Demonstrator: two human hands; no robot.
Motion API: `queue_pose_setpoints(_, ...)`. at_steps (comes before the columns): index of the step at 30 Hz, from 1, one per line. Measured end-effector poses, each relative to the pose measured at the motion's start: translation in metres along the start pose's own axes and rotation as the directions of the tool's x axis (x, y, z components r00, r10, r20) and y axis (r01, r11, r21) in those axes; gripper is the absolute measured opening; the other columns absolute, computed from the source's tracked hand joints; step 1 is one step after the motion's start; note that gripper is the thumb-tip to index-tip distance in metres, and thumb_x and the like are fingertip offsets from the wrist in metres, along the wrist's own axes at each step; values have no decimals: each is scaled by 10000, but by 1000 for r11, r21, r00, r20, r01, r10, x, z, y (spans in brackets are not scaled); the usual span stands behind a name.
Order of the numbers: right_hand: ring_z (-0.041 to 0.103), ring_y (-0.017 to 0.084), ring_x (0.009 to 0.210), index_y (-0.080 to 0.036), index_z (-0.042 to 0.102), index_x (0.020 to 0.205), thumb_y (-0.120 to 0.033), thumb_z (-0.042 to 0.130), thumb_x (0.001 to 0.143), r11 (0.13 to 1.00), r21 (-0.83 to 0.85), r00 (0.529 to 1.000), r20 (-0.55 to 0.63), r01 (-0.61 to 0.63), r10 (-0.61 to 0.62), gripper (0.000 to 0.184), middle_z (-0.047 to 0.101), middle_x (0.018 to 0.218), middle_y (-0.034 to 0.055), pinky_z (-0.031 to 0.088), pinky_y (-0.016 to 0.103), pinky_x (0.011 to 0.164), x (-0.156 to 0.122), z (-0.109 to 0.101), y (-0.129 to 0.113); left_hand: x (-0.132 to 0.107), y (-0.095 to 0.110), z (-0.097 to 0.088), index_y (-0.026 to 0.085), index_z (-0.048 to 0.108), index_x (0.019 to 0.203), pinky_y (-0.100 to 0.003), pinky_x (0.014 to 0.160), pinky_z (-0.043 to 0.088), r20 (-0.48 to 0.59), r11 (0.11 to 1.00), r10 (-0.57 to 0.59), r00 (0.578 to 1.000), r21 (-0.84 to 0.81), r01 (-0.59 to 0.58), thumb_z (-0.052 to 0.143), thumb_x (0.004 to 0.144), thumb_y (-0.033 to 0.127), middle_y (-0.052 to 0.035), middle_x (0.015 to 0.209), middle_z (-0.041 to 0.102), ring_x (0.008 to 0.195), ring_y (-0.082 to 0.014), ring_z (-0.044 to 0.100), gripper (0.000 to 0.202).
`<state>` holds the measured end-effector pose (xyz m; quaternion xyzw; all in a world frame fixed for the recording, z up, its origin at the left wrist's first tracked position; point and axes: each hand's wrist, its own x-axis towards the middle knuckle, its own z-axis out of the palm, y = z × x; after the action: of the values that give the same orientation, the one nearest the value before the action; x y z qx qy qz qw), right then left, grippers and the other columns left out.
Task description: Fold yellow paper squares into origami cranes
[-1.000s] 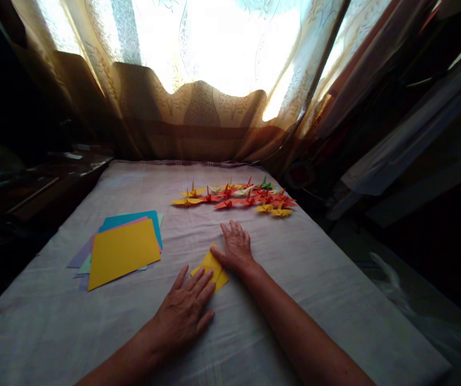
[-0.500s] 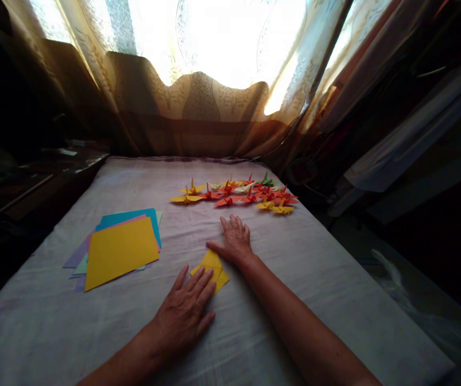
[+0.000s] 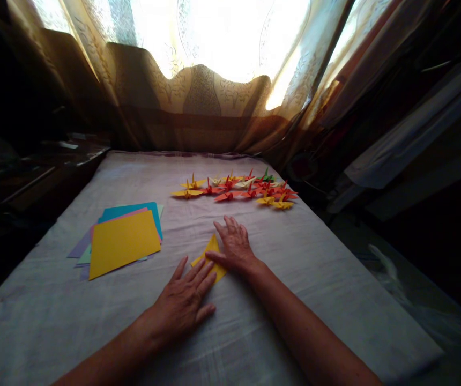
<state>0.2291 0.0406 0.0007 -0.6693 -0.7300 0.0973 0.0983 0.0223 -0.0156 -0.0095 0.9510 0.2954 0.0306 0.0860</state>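
A small folded piece of yellow origami paper (image 3: 213, 245) lies on the cloth-covered surface, with a pointed corner facing away from me. My left hand (image 3: 184, 300) rests flat, its outstretched fingertips pressing on the paper's near left part. From the right, my right hand (image 3: 234, 246) reaches over it, the thumb lying across the paper's middle and the other fingers spread on the cloth beyond its right edge. Both hands cover parts of the paper, so its full outline is hidden.
To the left lies a stack of coloured paper sheets (image 3: 126, 244), yellow on top. Several folded paper cranes (image 3: 228, 195) in red, yellow, white and green stand at the back right. Behind the bed-like surface (image 3: 53, 321) hangs a patterned curtain (image 3: 198, 102).
My right thumb has moved down onto the middle of the yellow paper. The paper's far part now stands out as a taller, narrower point. My left hand stays on it; the view has shifted slightly.
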Motion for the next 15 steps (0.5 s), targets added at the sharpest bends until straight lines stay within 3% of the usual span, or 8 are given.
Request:
queue_pose_setpoints(4,121,340,1497,-216,313,1532,-659,648,780,997,0,994,86,-75,75,935,178,1617,193,104,522,1167,-2,0,-2,-6,-4,-8,244,338,1524,-519,1208,-25,83,999,13,996,-33,-11,360,965,625,-96,1561,372,1452,-272,330,677)
queue_pose_setpoints(10,117,338,1498,-225,323,1528,-692,628,776,994,0,992,68,-105,105,937,179,1620,182,92,511,1173,1,2,-1,-19,-2,-17,234,257,1551,-533,1207,3,161,998,14,987,-68,-3,363,934,680,-118,1570,335,1463,-287,302,768)
queue_pose_setpoints(15,134,334,1494,-226,340,1521,-711,642,748,991,-10,990,42,-132,132,961,205,1614,174,100,486,1174,-2,2,-3,-20,3,-25,211,353,1518,-577,1196,29,202,998,-4,979,-61,17,493,882,666,-137,1545,391,1441,-325,339,795)
